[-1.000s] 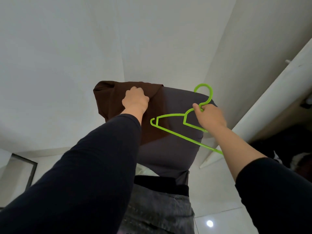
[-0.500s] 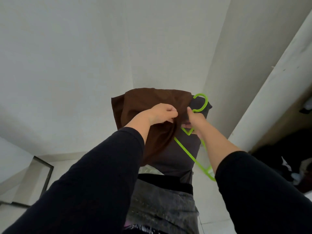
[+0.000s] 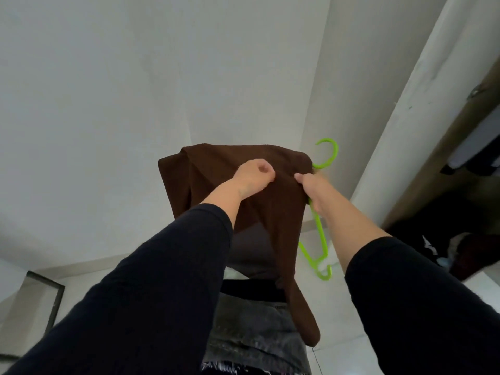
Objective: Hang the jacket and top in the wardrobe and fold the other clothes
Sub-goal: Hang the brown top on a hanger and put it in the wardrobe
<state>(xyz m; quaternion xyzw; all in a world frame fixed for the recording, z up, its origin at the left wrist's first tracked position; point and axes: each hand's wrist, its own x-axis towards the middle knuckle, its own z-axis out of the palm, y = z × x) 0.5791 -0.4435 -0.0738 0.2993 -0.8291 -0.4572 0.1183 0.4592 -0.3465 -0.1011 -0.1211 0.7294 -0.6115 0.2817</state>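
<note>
Both arms wear long dark sleeves — near-black, plain and close-fitting, with no print, seam detail or cuff band that can be made out. The left sleeve point(image 3: 151, 288) ends a little below the wrist, leaving the left hand point(image 3: 253, 174) and a short stretch of forearm bare. The right sleeve point(image 3: 422, 299) is pushed further up (its edge forms a smooth rounded rim), so much more of the forearm shows bare behind the right hand point(image 3: 315, 190). No rings, watch or bracelets are visible on either hand. The fabric looks matte and smooth — soft folds only, no sheen.
</note>
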